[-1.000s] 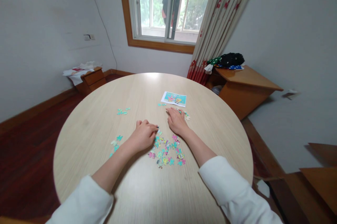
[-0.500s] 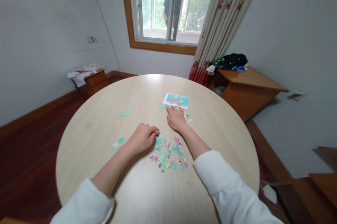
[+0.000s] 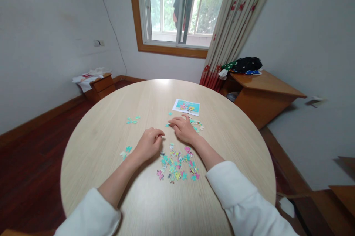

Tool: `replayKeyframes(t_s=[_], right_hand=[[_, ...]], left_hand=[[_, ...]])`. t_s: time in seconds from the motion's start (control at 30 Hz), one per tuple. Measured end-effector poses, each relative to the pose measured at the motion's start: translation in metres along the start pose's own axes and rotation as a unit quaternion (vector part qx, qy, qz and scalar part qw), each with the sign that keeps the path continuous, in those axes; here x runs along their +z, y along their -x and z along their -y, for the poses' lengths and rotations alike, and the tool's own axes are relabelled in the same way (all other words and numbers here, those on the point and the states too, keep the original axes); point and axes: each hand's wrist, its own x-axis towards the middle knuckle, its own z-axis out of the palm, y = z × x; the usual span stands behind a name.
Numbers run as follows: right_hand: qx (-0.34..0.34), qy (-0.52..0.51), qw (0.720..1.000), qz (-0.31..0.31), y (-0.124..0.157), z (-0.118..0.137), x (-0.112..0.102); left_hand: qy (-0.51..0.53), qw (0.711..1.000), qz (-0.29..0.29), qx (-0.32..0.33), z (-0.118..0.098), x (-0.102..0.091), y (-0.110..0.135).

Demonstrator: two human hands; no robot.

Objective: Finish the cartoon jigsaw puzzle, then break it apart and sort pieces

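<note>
Over the pale round table (image 3: pixel 94 169), my left hand (image 3: pixel 146 143) is loosely closed, its index finger and thumb close together, and no piece shows between them. Just right of it lies a pile of small jigsaw puzzle pieces (image 3: pixel 177 165) in turquoise, pink and yellow. My right hand (image 3: pixel 182 128) is open and palm down, fingers reaching left; their tips are at a turquoise puzzle piece (image 3: pixel 167 125). Another turquoise piece (image 3: pixel 170 113) lies beyond it. A cluster of pieces (image 3: pixel 196 123) sits partly behind the right hand.
A printed picture card (image 3: pixel 186 107) lies beyond my right hand. Two small groups of pieces, one farther (image 3: pixel 133 120) and one nearer (image 3: pixel 126 151), are on the left. A wooden cabinet (image 3: pixel 266 84) with cloths stands behind right, near the curtain (image 3: pixel 235 18) and window.
My right hand has drawn back from the card, and a turquoise piece now shows at its fingertips. My left hand has shifted slightly left, away from the pile, whose left-side pieces have moved nearer.
</note>
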Motion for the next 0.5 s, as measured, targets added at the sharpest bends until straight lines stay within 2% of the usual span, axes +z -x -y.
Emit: replayKeyframes(t_s=[0.07,0.23,0.37,0.5], right_hand=[[-0.028,-0.026,0.999,0.009,0.002,0.008,0.001],[-0.068,-0.064,0.995,0.021,0.005,0.022,0.003],[-0.056,-0.072,0.996,0.009,0.004,0.020,0.005],[-0.011,-0.027,0.999,-0.019,0.000,0.011,0.008]], left_hand=[[-0.020,1.000,-0.001,-0.009,0.000,-0.001,0.000],[-0.045,0.997,0.059,-0.037,-0.001,-0.002,0.001],[-0.048,0.996,0.075,-0.031,-0.003,-0.002,0.002],[-0.039,0.995,0.087,-0.021,-0.008,-0.002,0.002]])
